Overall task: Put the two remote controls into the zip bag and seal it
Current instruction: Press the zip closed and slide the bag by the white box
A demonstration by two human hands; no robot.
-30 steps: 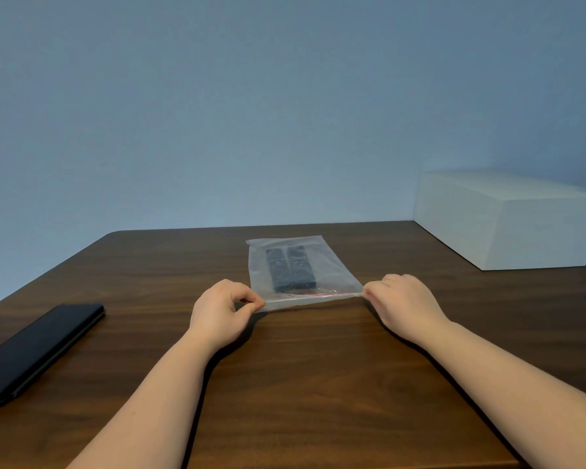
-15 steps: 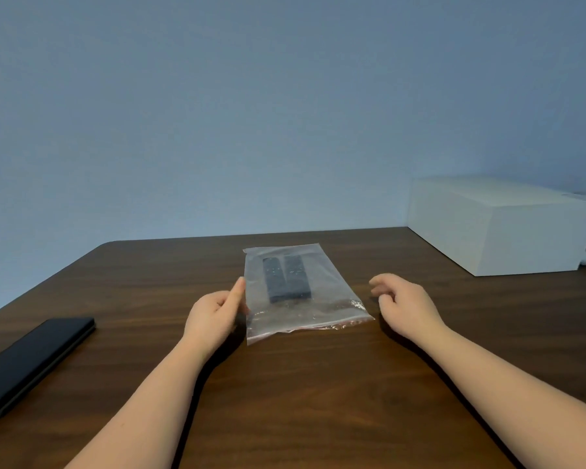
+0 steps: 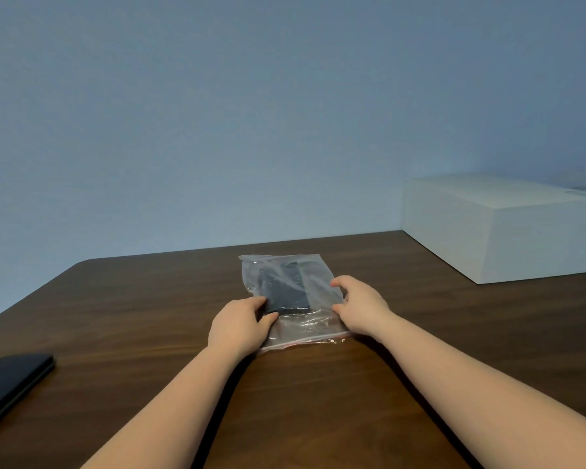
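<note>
Both hands have moved in from the zip bag's [image 3: 286, 292] corners onto its sides: the left hand [image 3: 239, 328] and right hand [image 3: 361, 308] grip the bag lying on the table [image 3: 132, 316], two remote controls [image 3: 286, 291] inside

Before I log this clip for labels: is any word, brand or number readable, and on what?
None can be read.
Remote controls inside the zip bag: button marks too blurred.
White box: blank faces.
Black device at the table's left edge: no text shows.
</note>
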